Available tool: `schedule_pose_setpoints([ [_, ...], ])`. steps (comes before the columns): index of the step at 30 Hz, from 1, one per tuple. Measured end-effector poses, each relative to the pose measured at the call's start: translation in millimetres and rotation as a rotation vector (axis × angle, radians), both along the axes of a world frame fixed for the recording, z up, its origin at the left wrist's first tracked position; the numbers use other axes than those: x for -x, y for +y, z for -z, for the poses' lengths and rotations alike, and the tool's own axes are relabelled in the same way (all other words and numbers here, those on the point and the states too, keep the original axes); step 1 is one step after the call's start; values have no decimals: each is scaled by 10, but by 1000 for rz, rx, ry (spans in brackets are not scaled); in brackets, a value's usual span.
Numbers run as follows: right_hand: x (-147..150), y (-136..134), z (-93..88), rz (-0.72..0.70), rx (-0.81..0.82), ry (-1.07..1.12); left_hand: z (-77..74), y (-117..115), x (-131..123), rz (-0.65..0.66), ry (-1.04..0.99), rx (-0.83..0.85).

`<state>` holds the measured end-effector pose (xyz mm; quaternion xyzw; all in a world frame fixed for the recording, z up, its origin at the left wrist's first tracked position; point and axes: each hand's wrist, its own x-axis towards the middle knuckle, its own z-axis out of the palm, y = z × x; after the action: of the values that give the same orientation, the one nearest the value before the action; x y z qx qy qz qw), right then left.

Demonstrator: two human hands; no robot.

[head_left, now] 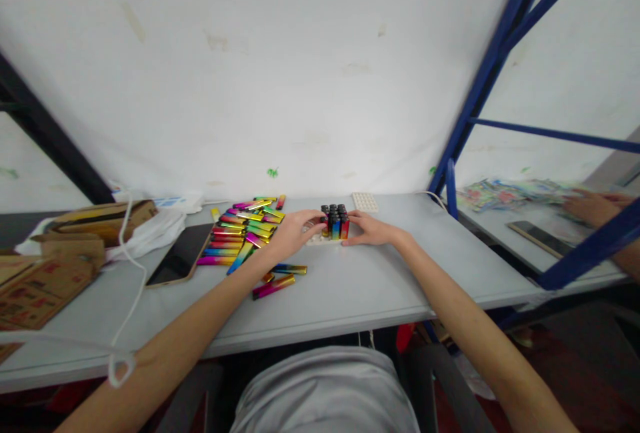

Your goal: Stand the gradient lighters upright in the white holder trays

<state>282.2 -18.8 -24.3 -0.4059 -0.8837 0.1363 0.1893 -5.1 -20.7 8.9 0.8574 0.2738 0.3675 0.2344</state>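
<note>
The light grey worktop (pixel 380 279) carries, on its left part, a printed cardboard box (pixel 47 286), a smartphone (pixel 183 256) and many shiny lighters (pixel 245 227) in a loose heap. Near the middle is a white tray (pixel 313 241) with upright lighters (pixel 336 227); behind lies a second tray (pixel 365 202).

The pile of lighters (pixel 224 251) shines in metallic fades, magenta into gold, red into yellow. Right of the pile, the standing lighters (pixel 345 227) have black tops over blue, yellow-green and red bodies. Farther right of it, a tray (pixel 365 202) is off-white in a grid pattern and a frame (pixel 467 107) dark blue. Left of the pile, a phone (pixel 183 256) is black with a gold edge; farther left, a box (pixel 47 286) is brown with red print. Beneath the pile, the counter (pixel 360 286) is pale grey.
</note>
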Motion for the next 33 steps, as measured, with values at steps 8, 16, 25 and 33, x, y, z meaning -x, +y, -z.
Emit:
schedule_pose_setpoints([
  [8,-3,-6,7,5,12,11,-13,13,-55,-29,94,43],
  [16,-4,-17,-16,-5,3,-3,54,40,-29,-21,-12,210],
  [25,17,-31,-24,-4,-5,4,-295,82,274,35,308,112],
  [33,2,-29,-30,9,25,2,-540,-1,646,190,659,364],
])
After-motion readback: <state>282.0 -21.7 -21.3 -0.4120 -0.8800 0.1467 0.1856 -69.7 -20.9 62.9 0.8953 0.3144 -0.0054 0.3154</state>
